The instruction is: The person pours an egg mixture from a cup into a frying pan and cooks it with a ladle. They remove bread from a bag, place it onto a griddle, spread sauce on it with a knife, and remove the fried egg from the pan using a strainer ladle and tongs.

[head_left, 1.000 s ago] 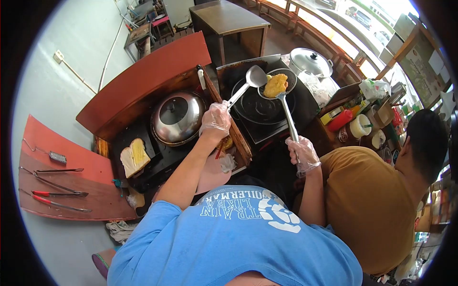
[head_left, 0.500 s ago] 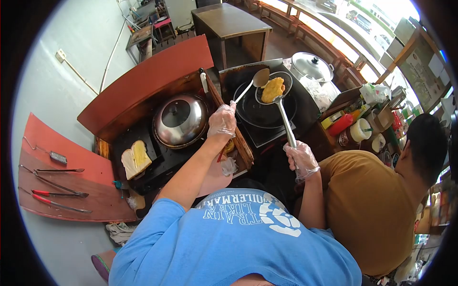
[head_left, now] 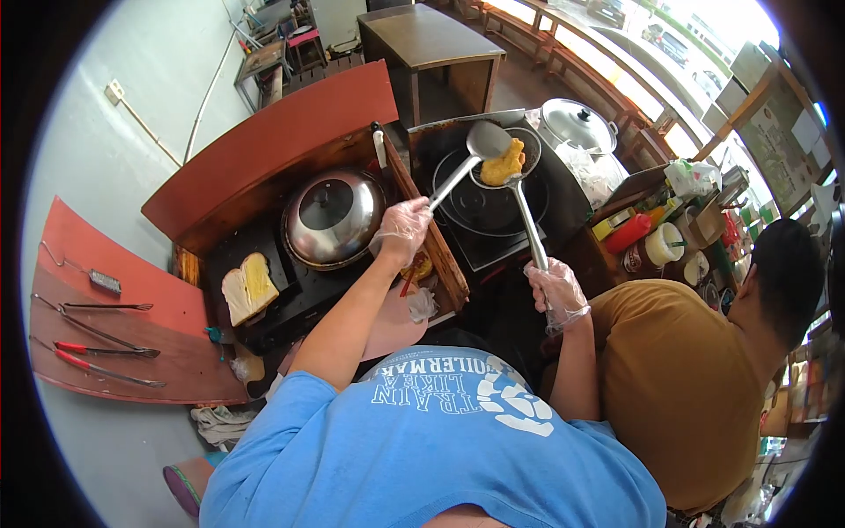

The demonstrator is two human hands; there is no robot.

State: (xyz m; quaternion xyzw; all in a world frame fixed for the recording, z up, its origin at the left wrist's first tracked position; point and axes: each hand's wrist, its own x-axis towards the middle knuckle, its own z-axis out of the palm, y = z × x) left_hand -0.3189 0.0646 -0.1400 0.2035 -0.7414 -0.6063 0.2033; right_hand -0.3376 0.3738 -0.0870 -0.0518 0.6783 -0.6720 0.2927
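Note:
My left hand, in a clear plastic glove, is closed round the handle of a metal ladle. The ladle's bowl is at the left edge of a golden fried piece of food. That piece lies in a round strainer, whose long metal handle my right hand, also gloved, grips. Strainer and ladle are over a dark pan on the right stove. A domed steel lid covers the pan on the left stove, and bread slices lie left of it.
A co-worker in a brown shirt is close on my right. Behind the right stove stands a lidded pot, with a red bottle and jars to its right. Tongs lie on the red board at far left. A wooden divider separates the stoves.
The ladle has turned and shifted over the left edge of the fried piece, after tilting away from it half a second ago. My left hand moved slightly left; my right hand stays nearly still.

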